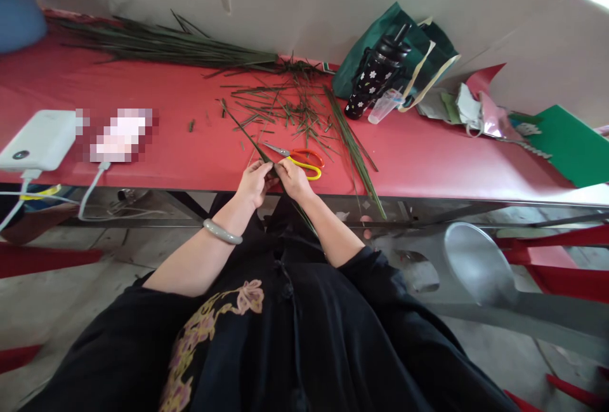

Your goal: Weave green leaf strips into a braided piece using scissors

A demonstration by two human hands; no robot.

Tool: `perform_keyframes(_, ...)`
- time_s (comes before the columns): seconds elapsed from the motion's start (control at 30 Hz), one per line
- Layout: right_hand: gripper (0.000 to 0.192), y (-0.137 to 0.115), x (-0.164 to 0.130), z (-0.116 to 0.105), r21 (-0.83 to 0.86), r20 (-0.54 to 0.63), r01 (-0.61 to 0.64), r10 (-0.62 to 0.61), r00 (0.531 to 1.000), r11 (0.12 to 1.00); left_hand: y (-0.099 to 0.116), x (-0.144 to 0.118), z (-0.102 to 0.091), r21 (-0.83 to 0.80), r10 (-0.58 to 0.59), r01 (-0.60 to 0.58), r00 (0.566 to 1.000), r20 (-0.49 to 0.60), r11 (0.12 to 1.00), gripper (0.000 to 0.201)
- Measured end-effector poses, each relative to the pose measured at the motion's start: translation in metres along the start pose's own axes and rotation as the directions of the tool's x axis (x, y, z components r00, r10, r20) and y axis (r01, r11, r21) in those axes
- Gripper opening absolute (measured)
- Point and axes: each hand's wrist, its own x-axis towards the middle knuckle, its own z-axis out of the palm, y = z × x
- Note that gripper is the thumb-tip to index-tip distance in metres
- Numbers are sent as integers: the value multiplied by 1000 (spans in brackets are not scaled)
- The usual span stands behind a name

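Observation:
My left hand (pixel 257 181) and my right hand (pixel 292 178) meet at the table's front edge, both pinched on one long green leaf strip (pixel 248 137). One end of the strip points up and left over the table; its other end trails down past my right wrist toward my lap. Just beyond my right hand lie scissors (pixel 304 161) with red and yellow handles, their blades pointing left. Short leaf cuttings (pixel 299 110) are scattered behind them. To the right, a small bunch of long leaf strips (pixel 356 152) sticks out over the front edge.
On the red table (pixel 190 164), a large bundle of leaves (pixel 181 44) lies along the wall. At left are a white power bank (pixel 42 139), a cabled phone (pixel 122 136) and a blue pot (pixel 21 15). A black flowered bottle (pixel 375 72), plastic cup (pixel 384 106) and green bag (pixel 366 40) stand right.

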Motion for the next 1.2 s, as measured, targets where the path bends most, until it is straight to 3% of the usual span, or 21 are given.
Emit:
perform_keyframes(0.27, 30, -1, -3, 7, -33, -16, -35, 35, 999, 999, 4, -1, 3, 6, -31, 31, 997, -71, 999, 15)
perform_keyframes(0.43, 25, 1, -3, 5, 55, -43, 10, -7, 999, 998, 4, 0, -3, -16, -16, 16, 1000, 7, 1000, 17)
perform_keyframes(0.6, 25, 1, -1, 4, 36, -45, 0, 2, 999, 999, 4, 2, -7, 2, -11, 11, 997, 77, 1000, 16)
perform_keyframes(1.03, 25, 4, -8, 8, 2, -14, 61, -61, 998, 998, 4, 5, 1, -32, -38, 34, 985, -166, 999, 11)
perform_keyframes(1.2, 25, 7, -5, 8, 79, -29, 57, -55, 998, 995, 13, 3, -3, -56, -28, 22, 994, -109, 998, 7)
